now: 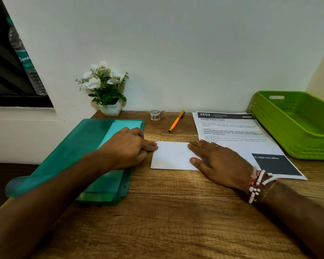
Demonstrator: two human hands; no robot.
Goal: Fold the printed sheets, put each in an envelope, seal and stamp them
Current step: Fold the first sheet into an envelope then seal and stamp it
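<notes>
Folded sheet (171,156) on the bench (176,212), between the grips. Left grip (131,146) steadies the edge beside it; right grip (217,161) presses flat on top; both released, likely setting the crease.

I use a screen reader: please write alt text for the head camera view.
A person's left hand and right hand rest on opposite ends of a small white paper rectangle on a brown wooden desk. A teal plastic folder lies left of it; printed white sheets and a lime-green plastic basket lie right.
</notes>
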